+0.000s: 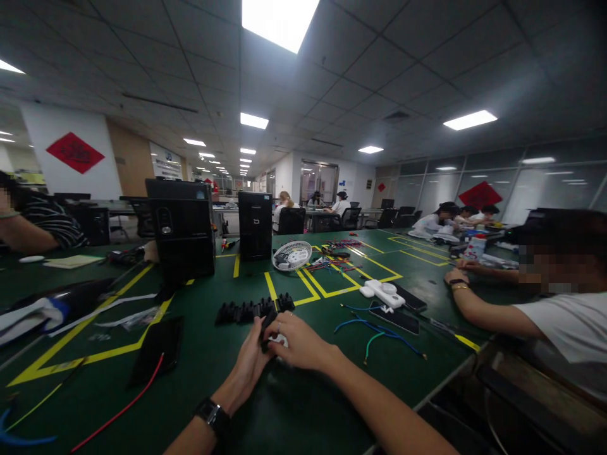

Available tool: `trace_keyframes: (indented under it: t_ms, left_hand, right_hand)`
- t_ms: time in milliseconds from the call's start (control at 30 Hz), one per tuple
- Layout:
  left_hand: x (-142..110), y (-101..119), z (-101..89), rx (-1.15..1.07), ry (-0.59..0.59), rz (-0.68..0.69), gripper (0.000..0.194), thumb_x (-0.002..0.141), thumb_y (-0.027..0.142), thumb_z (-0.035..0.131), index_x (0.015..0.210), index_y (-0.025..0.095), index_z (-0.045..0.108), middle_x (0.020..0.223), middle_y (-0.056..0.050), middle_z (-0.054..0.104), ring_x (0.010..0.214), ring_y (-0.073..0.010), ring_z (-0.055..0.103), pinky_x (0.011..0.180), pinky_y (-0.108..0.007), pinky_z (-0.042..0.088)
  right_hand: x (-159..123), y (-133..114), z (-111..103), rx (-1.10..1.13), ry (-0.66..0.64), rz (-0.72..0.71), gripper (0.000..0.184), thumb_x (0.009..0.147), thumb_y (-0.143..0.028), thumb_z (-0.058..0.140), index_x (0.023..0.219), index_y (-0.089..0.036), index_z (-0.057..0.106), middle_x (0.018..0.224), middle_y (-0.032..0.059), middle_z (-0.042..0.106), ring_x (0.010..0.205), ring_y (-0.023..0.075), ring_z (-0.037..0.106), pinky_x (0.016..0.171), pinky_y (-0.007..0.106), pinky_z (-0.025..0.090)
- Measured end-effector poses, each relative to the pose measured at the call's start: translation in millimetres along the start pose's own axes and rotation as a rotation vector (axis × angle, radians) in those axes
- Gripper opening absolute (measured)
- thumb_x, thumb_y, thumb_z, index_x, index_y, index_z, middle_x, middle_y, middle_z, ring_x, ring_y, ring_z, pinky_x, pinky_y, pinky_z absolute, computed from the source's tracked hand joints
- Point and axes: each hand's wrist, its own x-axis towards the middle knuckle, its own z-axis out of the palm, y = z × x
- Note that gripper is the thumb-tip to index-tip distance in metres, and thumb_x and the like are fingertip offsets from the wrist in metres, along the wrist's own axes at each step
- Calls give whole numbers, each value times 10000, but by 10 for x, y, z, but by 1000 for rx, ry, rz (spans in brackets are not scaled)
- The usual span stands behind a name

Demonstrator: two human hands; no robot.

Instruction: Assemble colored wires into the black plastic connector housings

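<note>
Dark part: (269, 324) between your two hands, over the table (303, 414); most of its shape is covered.
Left hand: (255, 355) your thumb and fingers are closed around the dark part.
Right hand: (301, 338) your fingers bend down over it; I cannot tell whether their tips pinch or only press.
White piece: (279, 340) under your right fingers, joined or loose, I cannot tell; if loose, it could drop should those fingers lift.
Black blocks: (241, 311) a row just beyond your fingertips; a slip forward could knock them out of line.
Blue wires: (408, 344) to your right with a green wire (370, 345); a sweeping right forearm might drag them.
Phone: (398, 319) beside those wires, near a white device (382, 292); a snagged wire could nudge either.
Black slab: (154, 354) on your left, a red wire (137, 396) reaching its edge; your left elbow swinging wide might catch that wire.
Basket: (300, 256) beyond the blocks, beside a tower (256, 224), both probably outside any slip's reach.
Neighbour: (493, 306) close on your right; a bumped arm could jolt your grip.
</note>
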Motion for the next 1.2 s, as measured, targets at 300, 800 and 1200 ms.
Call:
trace_keyframes:
  t_ms: [300, 800, 1200]
  left_hand:
    - [9, -69, -59, 103, -92, 20, 411, 769, 368, 655, 1109, 166, 544, 906, -65, 638, 630, -136, 603, 570, -274, 480]
    - [-1, 40, 3, -46, -34, -103, 340, 839, 475, 514, 960, 159, 536, 877, -52, 569, 659, -141, 545, 597, -322, 500]
    - [128, 55, -103, -105, 76, 96, 321, 891, 315, 385, 1047, 91, 556, 950, -140, 674, 611, -146, 562, 501, -256, 430]
  right_hand:
    - [-361, -248, -282, 4, -128, -33, 224, 847, -189, 533, 1064, -202, 588, 1091, 62, 569, 1017, 176, 522, 907, 285, 400]
    - [-2597, 819, -1314, -539, 34, 1022, 231, 844, -322, 442, 824, -214, 645, 845, 71, 663, 799, 230, 640, 678, 309, 433]
    - [-704, 811, -1462, -286, 660, 486, 298, 855, -405, 474, 921, -168, 642, 913, 105, 648, 804, 225, 610, 699, 342, 478]
